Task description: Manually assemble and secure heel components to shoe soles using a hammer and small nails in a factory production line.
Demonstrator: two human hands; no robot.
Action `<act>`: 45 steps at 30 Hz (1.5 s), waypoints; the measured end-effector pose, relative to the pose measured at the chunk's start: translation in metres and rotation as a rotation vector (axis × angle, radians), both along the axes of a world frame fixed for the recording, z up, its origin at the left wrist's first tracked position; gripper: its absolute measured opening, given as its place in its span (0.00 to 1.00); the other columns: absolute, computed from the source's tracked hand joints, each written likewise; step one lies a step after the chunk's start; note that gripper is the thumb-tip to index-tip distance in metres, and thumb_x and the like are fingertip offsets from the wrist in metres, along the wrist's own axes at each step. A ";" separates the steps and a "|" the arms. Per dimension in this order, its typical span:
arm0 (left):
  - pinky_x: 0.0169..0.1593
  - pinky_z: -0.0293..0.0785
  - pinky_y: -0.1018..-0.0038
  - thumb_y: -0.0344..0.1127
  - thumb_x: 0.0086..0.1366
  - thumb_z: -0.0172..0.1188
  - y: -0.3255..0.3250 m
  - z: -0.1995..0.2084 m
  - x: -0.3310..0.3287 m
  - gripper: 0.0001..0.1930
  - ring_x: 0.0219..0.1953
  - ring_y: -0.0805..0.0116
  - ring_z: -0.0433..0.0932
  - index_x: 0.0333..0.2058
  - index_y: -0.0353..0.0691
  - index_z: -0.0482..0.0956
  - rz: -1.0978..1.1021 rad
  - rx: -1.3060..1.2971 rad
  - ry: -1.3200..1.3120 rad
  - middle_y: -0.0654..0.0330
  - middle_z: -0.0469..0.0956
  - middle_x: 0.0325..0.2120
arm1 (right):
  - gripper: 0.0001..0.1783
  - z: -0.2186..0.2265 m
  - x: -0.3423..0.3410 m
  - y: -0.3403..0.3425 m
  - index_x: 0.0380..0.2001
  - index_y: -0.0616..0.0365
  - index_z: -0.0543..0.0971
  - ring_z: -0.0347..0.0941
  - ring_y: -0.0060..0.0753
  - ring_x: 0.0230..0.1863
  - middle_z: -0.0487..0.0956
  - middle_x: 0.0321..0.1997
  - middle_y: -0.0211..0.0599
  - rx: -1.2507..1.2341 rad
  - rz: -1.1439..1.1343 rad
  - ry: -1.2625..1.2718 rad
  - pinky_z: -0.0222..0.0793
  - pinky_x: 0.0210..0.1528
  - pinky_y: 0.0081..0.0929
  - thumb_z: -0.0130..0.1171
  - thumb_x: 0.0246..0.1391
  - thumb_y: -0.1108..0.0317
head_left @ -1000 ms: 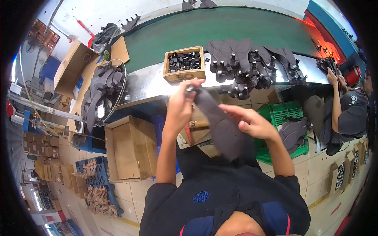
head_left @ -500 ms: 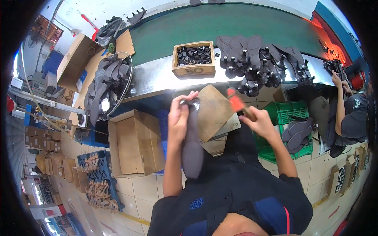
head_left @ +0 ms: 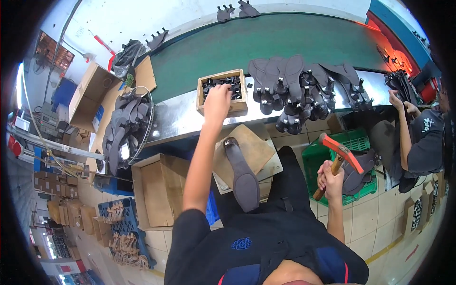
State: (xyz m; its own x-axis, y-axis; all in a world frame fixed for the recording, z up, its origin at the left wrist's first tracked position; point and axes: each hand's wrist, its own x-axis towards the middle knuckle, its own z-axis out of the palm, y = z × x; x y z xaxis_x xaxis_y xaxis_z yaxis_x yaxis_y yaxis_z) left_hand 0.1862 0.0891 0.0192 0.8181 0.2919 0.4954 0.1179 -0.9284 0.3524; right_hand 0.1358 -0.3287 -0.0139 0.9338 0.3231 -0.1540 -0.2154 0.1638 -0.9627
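Observation:
My left hand (head_left: 219, 97) reaches into a small wooden box (head_left: 222, 114) of little black pieces (head_left: 235, 81). Its fingers are bent down and drawn together among the pieces; what they pinch, if anything, is hidden. Upright in my right hand (head_left: 329, 180) is a hammer (head_left: 338, 160) with an orange-red head and a wooden handle, the fingers wrapped round the handle. A dark grey shoe sole (head_left: 244, 183) with a black heel lies untouched over my lap, its heel end on a tan board (head_left: 256, 148) and its toe toward me.
Many heeled soles (head_left: 289, 88) are heaped on the metal bench edge beside the green belt (head_left: 204, 47). More soles (head_left: 128, 123) lie at left, above an open carton (head_left: 159, 190). A green crate (head_left: 311, 161) stands at right, near a co-worker (head_left: 425, 137) handling dark soles.
My left hand has let go of the sole, now lying on the board, and moved up into the wooden box. My right hand has drawn the hammer back to the right and lower.

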 end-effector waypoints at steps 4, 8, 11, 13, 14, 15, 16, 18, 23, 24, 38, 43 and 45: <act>0.41 0.78 0.64 0.33 0.57 0.66 0.038 -0.012 0.057 0.09 0.33 0.52 0.83 0.36 0.36 0.85 -0.026 -0.018 0.378 0.47 0.83 0.30 | 0.24 -0.002 0.003 0.016 0.21 0.62 0.72 0.54 0.14 0.07 0.60 0.09 0.22 0.065 0.034 0.050 0.48 0.10 0.17 0.56 0.66 0.54; 0.38 0.79 0.66 0.31 0.54 0.68 0.059 -0.006 0.069 0.10 0.31 0.58 0.84 0.36 0.36 0.86 -0.141 -0.340 0.607 0.49 0.84 0.29 | 0.23 -0.003 0.009 0.024 0.21 0.62 0.73 0.55 0.13 0.07 0.62 0.09 0.22 0.037 0.067 0.028 0.49 0.11 0.17 0.56 0.66 0.55; 0.36 0.78 0.68 0.29 0.53 0.68 0.050 -0.010 0.066 0.09 0.30 0.63 0.84 0.35 0.36 0.86 -0.220 -0.206 0.508 0.51 0.85 0.29 | 0.23 -0.003 0.015 0.028 0.21 0.61 0.73 0.54 0.13 0.07 0.62 0.09 0.21 0.067 0.106 0.053 0.48 0.11 0.16 0.56 0.66 0.56; 0.37 0.77 0.68 0.30 0.54 0.68 0.047 -0.007 0.063 0.09 0.30 0.63 0.83 0.35 0.36 0.87 -0.230 -0.163 0.476 0.51 0.85 0.29 | 0.22 -0.002 0.019 0.030 0.22 0.61 0.74 0.54 0.13 0.08 0.62 0.09 0.21 0.043 0.104 0.043 0.48 0.11 0.16 0.57 0.65 0.56; 0.38 0.77 0.68 0.30 0.55 0.67 0.048 -0.006 0.062 0.08 0.30 0.63 0.83 0.34 0.36 0.87 -0.237 -0.122 0.443 0.52 0.85 0.30 | 0.21 -0.001 0.021 0.033 0.23 0.61 0.75 0.55 0.12 0.08 0.62 0.09 0.20 0.018 0.105 0.033 0.48 0.12 0.16 0.57 0.65 0.57; 0.38 0.75 0.69 0.31 0.56 0.67 0.050 -0.005 0.058 0.08 0.29 0.65 0.82 0.35 0.37 0.87 -0.253 -0.045 0.372 0.52 0.85 0.29 | 0.21 -0.001 0.022 0.036 0.23 0.61 0.75 0.55 0.12 0.08 0.62 0.09 0.20 0.022 0.104 0.030 0.48 0.12 0.16 0.57 0.65 0.57; 0.38 0.75 0.69 0.31 0.56 0.67 0.053 -0.004 0.054 0.08 0.29 0.65 0.82 0.35 0.37 0.87 -0.254 -0.041 0.369 0.52 0.85 0.29 | 0.21 -0.001 0.023 0.039 0.24 0.63 0.75 0.55 0.12 0.08 0.64 0.09 0.22 -0.019 0.113 0.003 0.48 0.11 0.16 0.56 0.66 0.57; 0.38 0.76 0.70 0.34 0.54 0.69 0.058 -0.007 0.044 0.11 0.32 0.65 0.84 0.37 0.41 0.88 -0.114 -0.282 0.210 0.52 0.85 0.28 | 0.21 0.001 0.022 0.045 0.25 0.64 0.76 0.54 0.12 0.07 0.66 0.10 0.25 -0.058 0.121 -0.018 0.49 0.10 0.16 0.56 0.66 0.57; 0.22 0.60 0.83 0.34 0.61 0.67 0.053 0.004 0.008 0.13 0.22 0.82 0.69 0.43 0.36 0.85 -0.065 -1.082 -0.049 0.66 0.80 0.25 | 0.16 0.027 0.028 0.073 0.41 0.64 0.82 0.58 0.10 0.10 0.84 0.30 0.38 -0.012 0.135 -0.212 0.50 0.12 0.13 0.56 0.66 0.60; 0.22 0.60 0.83 0.34 0.61 0.67 0.040 0.014 -0.002 0.13 0.22 0.82 0.69 0.43 0.36 0.85 -0.062 -1.090 -0.047 0.66 0.80 0.25 | 0.16 0.033 0.028 0.079 0.41 0.64 0.82 0.58 0.10 0.10 0.84 0.30 0.38 -0.020 0.137 -0.208 0.50 0.12 0.13 0.56 0.66 0.60; 0.35 0.78 0.73 0.20 0.44 0.70 -0.137 0.076 -0.181 0.17 0.32 0.64 0.80 0.37 0.35 0.86 -0.321 0.038 -0.594 0.57 0.80 0.36 | 0.20 0.114 -0.031 0.138 0.47 0.67 0.80 0.68 0.11 0.19 0.84 0.37 0.36 0.274 0.478 -0.198 0.62 0.18 0.12 0.70 0.54 0.68; 0.36 0.79 0.72 0.21 0.47 0.70 -0.140 0.069 -0.194 0.16 0.34 0.63 0.80 0.38 0.33 0.86 -0.360 -0.050 -0.604 0.56 0.80 0.39 | 0.14 0.118 -0.040 0.134 0.40 0.67 0.81 0.69 0.13 0.20 0.82 0.35 0.37 0.240 0.503 -0.152 0.62 0.18 0.12 0.70 0.52 0.72; 0.39 0.79 0.72 0.22 0.51 0.70 -0.154 0.067 -0.197 0.14 0.38 0.63 0.81 0.39 0.34 0.84 -0.224 -0.797 -0.637 0.54 0.80 0.41 | 0.12 0.115 -0.041 0.133 0.37 0.67 0.81 0.69 0.13 0.21 0.82 0.37 0.38 0.231 0.507 -0.180 0.62 0.18 0.12 0.70 0.51 0.74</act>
